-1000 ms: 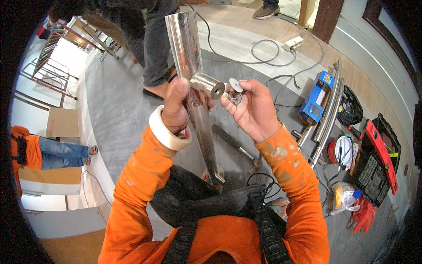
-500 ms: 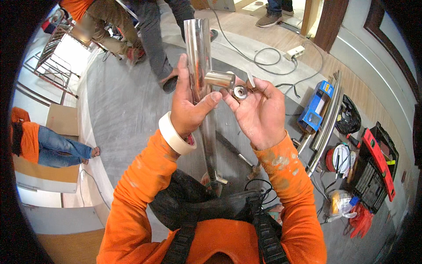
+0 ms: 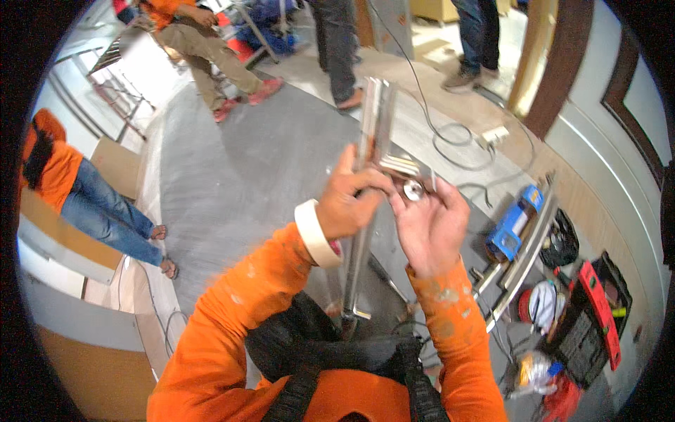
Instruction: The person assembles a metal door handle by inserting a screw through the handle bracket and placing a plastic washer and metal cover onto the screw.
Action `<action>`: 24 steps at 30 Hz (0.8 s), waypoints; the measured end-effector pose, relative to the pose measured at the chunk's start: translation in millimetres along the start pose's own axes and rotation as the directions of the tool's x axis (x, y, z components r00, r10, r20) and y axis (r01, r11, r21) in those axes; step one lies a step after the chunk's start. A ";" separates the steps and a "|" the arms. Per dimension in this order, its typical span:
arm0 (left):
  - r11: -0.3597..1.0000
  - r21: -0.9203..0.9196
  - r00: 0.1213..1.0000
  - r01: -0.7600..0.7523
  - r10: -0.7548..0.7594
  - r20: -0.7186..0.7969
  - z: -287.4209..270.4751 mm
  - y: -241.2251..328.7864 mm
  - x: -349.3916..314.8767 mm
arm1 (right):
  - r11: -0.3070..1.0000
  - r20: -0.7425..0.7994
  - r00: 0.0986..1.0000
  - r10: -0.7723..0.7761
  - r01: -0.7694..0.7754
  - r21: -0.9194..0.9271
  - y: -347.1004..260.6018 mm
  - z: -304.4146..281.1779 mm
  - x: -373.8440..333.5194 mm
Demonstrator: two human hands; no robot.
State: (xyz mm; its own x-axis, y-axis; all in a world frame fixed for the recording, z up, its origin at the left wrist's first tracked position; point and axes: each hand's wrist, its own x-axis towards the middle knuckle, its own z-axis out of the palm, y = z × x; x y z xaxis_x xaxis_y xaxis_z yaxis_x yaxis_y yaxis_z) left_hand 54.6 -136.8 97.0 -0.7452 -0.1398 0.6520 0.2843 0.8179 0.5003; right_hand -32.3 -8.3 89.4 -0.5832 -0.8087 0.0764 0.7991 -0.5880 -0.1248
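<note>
While the left hand (image 3: 354, 199) was closed around a polished metal post (image 3: 376, 119), the right hand (image 3: 434, 228) pinched a small round fitting (image 3: 413, 190) just beside the post's short side tube (image 3: 399, 166). A thin disc (image 3: 433, 181), seen nearly edge-on, lay at the right fingers. The post extended between the forearms; a tape roll (image 3: 316, 233) ringed the left wrist. Blur obscured exact fingertip contact.
</note>
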 end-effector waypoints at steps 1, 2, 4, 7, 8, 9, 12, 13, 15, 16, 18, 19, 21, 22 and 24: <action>0.999 0.020 0.999 0.034 -0.035 0.036 -4.6 3.3 -0.2 | 0.999 0.016 1.000 -0.006 0.006 -0.042 2.1 8.6 -5.3; 0.996 0.058 0.995 0.066 -0.070 0.069 -4.6 9.7 -0.6 | 0.997 0.045 0.999 -0.007 0.010 -0.073 2.4 14.5 -9.7; 0.981 -0.043 0.981 0.191 -0.192 0.003 -1.2 13.8 -7.4 | 0.987 0.073 0.997 -0.019 0.031 -0.155 12.0 9.9 -12.7; 0.995 0.060 0.997 0.077 -0.076 -0.015 15.1 7.8 -4.0 | 0.968 0.018 0.993 -0.119 0.120 -0.219 13.3 5.4 -14.7; 0.991 -0.017 0.991 0.134 -0.134 -0.028 16.3 14.5 -4.0 | 0.955 0.009 0.988 -0.156 0.154 -0.253 13.4 6.9 -17.6; 0.978 -0.097 0.981 0.186 -0.190 -0.034 15.2 20.4 -2.4 | 0.939 0.001 0.980 -0.198 0.190 -0.286 14.3 7.1 -17.9; 0.975 -0.110 0.980 0.191 -0.196 -0.028 7.7 25.4 -4.5 | 0.910 0.056 0.971 -0.234 0.239 -0.340 20.0 2.6 -21.2; 0.975 -0.112 0.979 0.192 -0.198 -0.040 8.9 25.2 -3.7 | 0.899 0.059 0.968 -0.244 0.248 -0.360 20.0 2.9 -20.5; 0.972 -0.122 0.976 0.200 -0.208 -0.062 12.3 23.6 -4.4 | 0.876 0.058 0.963 -0.263 0.264 -0.404 20.7 1.1 -21.3; 0.964 -0.147 0.971 0.223 -0.233 -0.052 12.1 22.8 -2.5 | 0.868 0.055 0.965 -0.258 0.256 -0.426 19.8 -1.7 -20.4; 0.939 -0.205 0.957 0.276 -0.288 -0.029 13.8 20.6 -3.0 | 0.847 0.040 0.968 -0.247 0.235 -0.476 14.7 -13.6 -21.5; 0.937 -0.193 0.953 0.290 -0.302 -0.034 11.5 18.8 -3.1 | 0.853 0.016 0.973 -0.228 0.208 -0.478 10.6 -16.5 -21.5; 0.929 -0.179 0.941 0.324 -0.336 -0.040 10.1 15.3 -6.5 | 0.859 -0.041 0.980 -0.196 0.151 -0.489 -1.5 -24.2 -22.8; 0.925 -0.171 0.935 0.340 -0.352 -0.044 8.7 14.8 -5.7 | 0.868 -0.102 0.980 -0.170 0.100 -0.487 -7.5 -26.2 -20.5; 0.912 -0.167 0.921 0.375 -0.386 -0.040 4.0 13.0 -4.7 | 0.902 -0.208 0.971 -0.117 0.016 -0.431 -14.5 -39.5 -9.0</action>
State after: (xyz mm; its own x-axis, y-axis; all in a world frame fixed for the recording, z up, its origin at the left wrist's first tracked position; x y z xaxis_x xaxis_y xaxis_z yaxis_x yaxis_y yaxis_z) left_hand 59.3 -123.3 98.2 -0.7723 -0.4672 0.4304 0.0804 0.6002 0.7958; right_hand -44.4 7.9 51.5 -0.6900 -0.7142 -0.1174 0.6489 -0.5386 -0.5374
